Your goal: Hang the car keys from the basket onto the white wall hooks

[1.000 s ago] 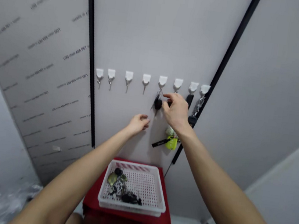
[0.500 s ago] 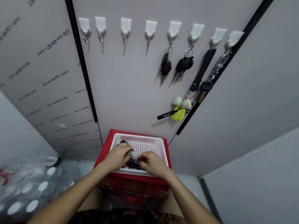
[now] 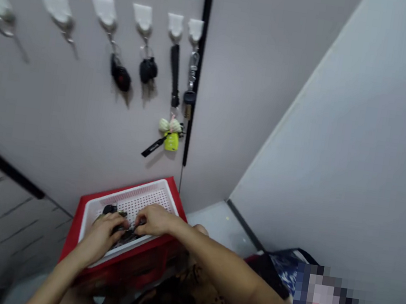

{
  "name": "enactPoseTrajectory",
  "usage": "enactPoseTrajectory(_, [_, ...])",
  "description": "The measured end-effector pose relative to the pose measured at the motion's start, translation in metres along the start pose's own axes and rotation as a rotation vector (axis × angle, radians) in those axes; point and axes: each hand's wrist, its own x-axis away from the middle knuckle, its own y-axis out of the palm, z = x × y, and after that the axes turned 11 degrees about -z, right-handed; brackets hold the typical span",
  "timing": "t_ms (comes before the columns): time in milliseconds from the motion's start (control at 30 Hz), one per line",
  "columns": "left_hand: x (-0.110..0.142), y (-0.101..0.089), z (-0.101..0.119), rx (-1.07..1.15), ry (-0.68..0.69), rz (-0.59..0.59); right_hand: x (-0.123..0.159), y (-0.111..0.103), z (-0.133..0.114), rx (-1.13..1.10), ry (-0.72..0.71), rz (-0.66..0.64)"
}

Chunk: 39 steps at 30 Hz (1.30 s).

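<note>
Both my hands are down inside a white perforated plastic basket (image 3: 89,214), over a small heap of dark keys (image 3: 129,236). My left hand (image 3: 101,236) is at the basket's left side, its fingers curled and closed on keys. Opposite it, my right hand (image 3: 155,220) pinches a dark key between thumb and fingertips, close to the left fingertips. A black key fob (image 3: 109,208) lies behind my left hand. The hands and motion blur partly hide the keys.
The basket stands on a red box (image 3: 71,234) against the wall. Above hang white hooks (image 3: 142,17) with key bunches (image 3: 148,70), a black strap (image 3: 174,70) with a yellow-green fob (image 3: 171,141), and a chain with a key (image 3: 190,97). A patterned bag (image 3: 282,269) lies at right.
The view has swung right, so the basket and hooks appear further left and tilted. The bottles at left have left the view, and a bag has appeared. Both hands stay in the basket.
</note>
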Motion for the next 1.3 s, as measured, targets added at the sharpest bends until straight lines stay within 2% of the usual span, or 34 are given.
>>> enactPoseTrajectory(233, [-0.009,0.0,0.005,0.01,0.024,0.006,0.011,-0.001,0.003,0.0,-0.049,0.045])
enactPoseTrajectory(300, [-0.011,0.0,0.007,0.085,0.004,0.059,0.013,-0.001,0.004,-0.023,-0.064,0.089])
enactPoseTrajectory(467, [-0.01,-0.002,0.017,0.478,-0.15,0.287,0.014,0.005,0.006,-0.146,-0.062,0.254])
enactPoseTrajectory(667, [-0.011,-0.009,0.026,1.129,-0.093,0.37,0.01,0.004,0.002,-0.247,-0.093,0.356])
enactPoseTrajectory(767, [-0.009,-0.009,0.031,1.278,-0.045,0.361,0.011,0.001,-0.002,-0.262,-0.155,0.39])
enactPoseTrajectory(867, [-0.006,-0.006,0.033,1.416,-0.005,0.32,0.011,0.0,-0.003,-0.301,-0.224,0.369])
enactPoseTrajectory(1033, [-0.005,0.002,0.031,1.685,-0.043,0.34,0.008,0.003,-0.002,-0.353,-0.22,0.322])
enactPoseTrajectory(1167, [-0.007,0.005,0.027,1.733,-0.115,0.352,0.007,0.004,-0.001,-0.401,-0.193,0.348])
enactPoseTrajectory(1300, [-0.007,0.009,0.024,1.698,-0.19,0.287,0.009,0.003,-0.003,-0.446,-0.213,0.267])
